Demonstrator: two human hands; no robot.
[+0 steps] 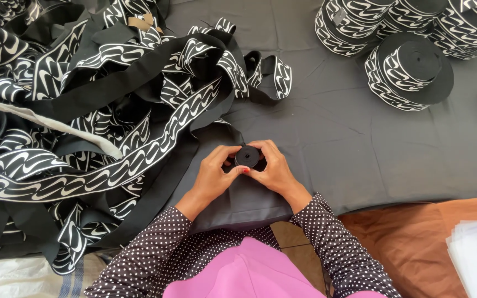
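Black coil [248, 157], perhaps half-hidden by hands [244, 174]

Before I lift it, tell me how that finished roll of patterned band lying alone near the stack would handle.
The finished roll looks tightly wound and flat-sided, so it would probably lift as one firm disc. Lying on its flat face on the grey cloth, it seems unlikely to roll. Its outer end may loosen, judging by the floppy loose band heaped nearby.

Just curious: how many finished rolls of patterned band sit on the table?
4: one roll alone, three at the top edge; more may be hidden.
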